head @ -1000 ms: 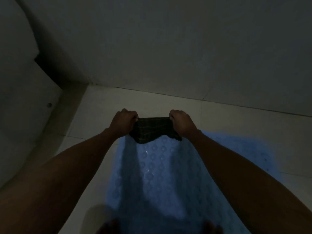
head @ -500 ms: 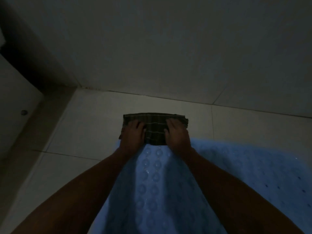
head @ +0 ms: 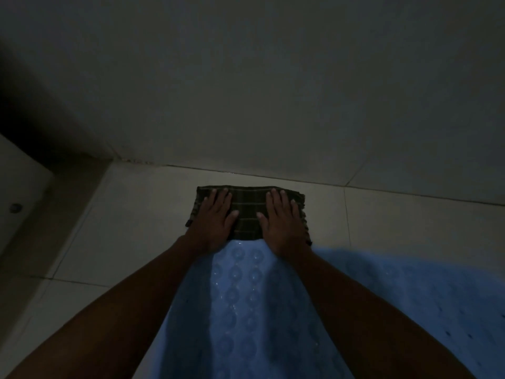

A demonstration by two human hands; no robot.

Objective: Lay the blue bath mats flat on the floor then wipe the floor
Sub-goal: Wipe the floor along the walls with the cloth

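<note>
Both hands lie flat with fingers spread on a dark checked cloth (head: 249,212), holding nothing. The left hand (head: 216,214) presses its 9 o'clock side and the right hand (head: 282,217) its 3 o'clock side. The cloth lies on the pale tiled floor (head: 131,228) near the wall (head: 273,91). At 6 o'clock from the cloth, a blue bath mat (head: 240,310) with round bumps lies flat, touching the cloth's near edge.

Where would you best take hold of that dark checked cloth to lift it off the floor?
Probably by its two far corners, from above. The cloth lies flat and folded on the floor tiles, its near edge meeting the blue mat. The left hand and right hand rest flat on it, so pinching the far edge by the wall looks easiest.
</note>
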